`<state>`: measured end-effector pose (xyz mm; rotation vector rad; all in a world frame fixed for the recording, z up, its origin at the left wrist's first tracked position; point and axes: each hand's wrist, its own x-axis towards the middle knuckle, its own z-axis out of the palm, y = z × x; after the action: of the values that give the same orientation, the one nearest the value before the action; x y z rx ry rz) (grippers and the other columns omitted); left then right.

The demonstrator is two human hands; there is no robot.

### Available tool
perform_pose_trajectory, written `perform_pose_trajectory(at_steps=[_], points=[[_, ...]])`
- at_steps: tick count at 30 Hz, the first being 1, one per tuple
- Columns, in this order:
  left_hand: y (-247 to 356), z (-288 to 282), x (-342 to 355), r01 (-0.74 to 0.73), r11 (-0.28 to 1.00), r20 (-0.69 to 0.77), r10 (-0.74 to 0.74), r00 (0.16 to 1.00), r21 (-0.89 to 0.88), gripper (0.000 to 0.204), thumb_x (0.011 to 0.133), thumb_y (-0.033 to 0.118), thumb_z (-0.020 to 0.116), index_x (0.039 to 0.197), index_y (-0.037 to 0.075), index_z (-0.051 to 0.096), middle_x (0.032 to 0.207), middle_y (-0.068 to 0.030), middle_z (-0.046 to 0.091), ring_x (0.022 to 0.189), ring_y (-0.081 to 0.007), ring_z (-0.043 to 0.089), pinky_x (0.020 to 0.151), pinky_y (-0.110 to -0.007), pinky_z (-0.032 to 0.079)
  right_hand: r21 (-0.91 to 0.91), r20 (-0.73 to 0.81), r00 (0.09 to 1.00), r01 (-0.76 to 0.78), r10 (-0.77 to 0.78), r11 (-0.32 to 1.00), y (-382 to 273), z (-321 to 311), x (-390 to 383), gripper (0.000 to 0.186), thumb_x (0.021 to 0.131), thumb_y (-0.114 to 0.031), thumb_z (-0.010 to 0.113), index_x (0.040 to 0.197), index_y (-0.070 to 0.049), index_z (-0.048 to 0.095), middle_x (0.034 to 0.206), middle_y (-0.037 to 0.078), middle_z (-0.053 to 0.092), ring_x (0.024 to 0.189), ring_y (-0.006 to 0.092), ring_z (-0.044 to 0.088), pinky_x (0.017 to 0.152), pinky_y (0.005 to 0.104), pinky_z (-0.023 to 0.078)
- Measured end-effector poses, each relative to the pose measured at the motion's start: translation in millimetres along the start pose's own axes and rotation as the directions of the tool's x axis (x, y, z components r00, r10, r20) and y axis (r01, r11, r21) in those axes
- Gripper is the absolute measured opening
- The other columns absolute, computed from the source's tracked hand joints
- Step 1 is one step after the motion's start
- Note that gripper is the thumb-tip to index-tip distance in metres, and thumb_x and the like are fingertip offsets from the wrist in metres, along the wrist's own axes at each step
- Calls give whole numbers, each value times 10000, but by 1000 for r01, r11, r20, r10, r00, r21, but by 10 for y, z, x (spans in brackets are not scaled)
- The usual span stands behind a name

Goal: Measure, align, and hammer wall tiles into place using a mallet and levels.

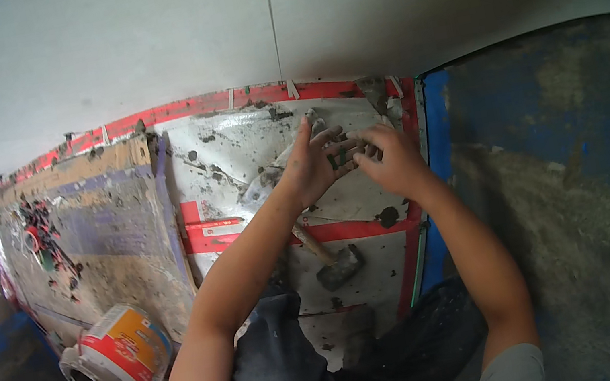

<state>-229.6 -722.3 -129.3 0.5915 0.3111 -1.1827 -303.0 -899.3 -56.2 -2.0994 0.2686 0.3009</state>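
My left hand (pixel 310 163) is raised with its palm turned inward, thumb up and fingers stretched out to the right. Dark smears mark its fingers. My right hand (pixel 394 160) meets those fingertips, its own fingers bent and pressed together; whether something small sits between them is hidden. Below the hands, a mallet with a black head (pixel 341 267) and a wooden handle lies on the dirty white-and-red floor covering (pixel 224 147). Behind my left hand rests a crumpled whitish sheet or bag (pixel 263 185).
Large pale wall panels (pixel 133 49) rise ahead. To the left are mortar-stained cardboard (pixel 129 254), a heap of small red and dark pieces (pixel 45 244) and a tilted bucket with a red-orange label (pixel 133 347). A dusty blue surface (pixel 558 146) spreads on the right.
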Motion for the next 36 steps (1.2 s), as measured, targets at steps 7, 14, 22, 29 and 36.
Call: perform_pose_trajectory(at_steps=[7, 14, 22, 29, 36], points=[[-125, 41, -4, 25, 999, 66, -28, 997, 40, 1009, 976, 774, 413, 1577, -23, 272, 1323, -176, 599, 1255, -262, 569, 1097, -430, 438, -347, -74, 955, 245, -287, 905, 169, 120, -87, 249, 818, -56, 738, 1067, -65, 741, 966, 105, 657, 945, 325, 664, 828, 440, 545], [-240, -163, 68, 75, 990, -22, -73, 997, 121, 785, 1019, 686, 441, 1378, -1, 570, 1145, -130, 679, 1055, -218, 650, 975, -390, 509, -62, -169, 972, 156, -165, 986, 388, 47, 54, 133, 827, -86, 739, 950, -43, 711, 912, 145, 682, 872, 341, 683, 760, 440, 543], [-768, -158, 484, 355, 586, -375, -92, 922, 728, 486, 981, 482, 619, 1075, 19, 734, 927, -98, 720, 739, -194, 661, 661, -362, 494, -494, -582, 796, -182, -168, 850, 1933, -692, 769, 113, 871, -138, 725, 940, -53, 700, 892, 188, 728, 837, 392, 723, 707, 473, 562], [-983, 80, 998, 273, 31, -273, 217, 937, 962, 569, 899, 521, 681, 1089, -13, 722, 1047, -239, 742, 1000, -392, 728, 891, -478, 556, -731, -420, 907, -342, 5, 590, 2037, -644, 1090, 141, 926, -122, 604, 1024, -62, 686, 946, 210, 731, 864, 406, 728, 752, 505, 593], [-1083, 278, 1494, 384, 14, -364, 351, 863, 923, 583, 851, 554, 726, 1052, 7, 724, 1067, -232, 746, 1046, -389, 723, 898, -476, 576, -694, -377, 921, -207, -103, 690, 2294, -656, 1230, 121, 905, -126, 645, 994, -54, 684, 1036, 203, 714, 920, 425, 697, 801, 528, 569]])
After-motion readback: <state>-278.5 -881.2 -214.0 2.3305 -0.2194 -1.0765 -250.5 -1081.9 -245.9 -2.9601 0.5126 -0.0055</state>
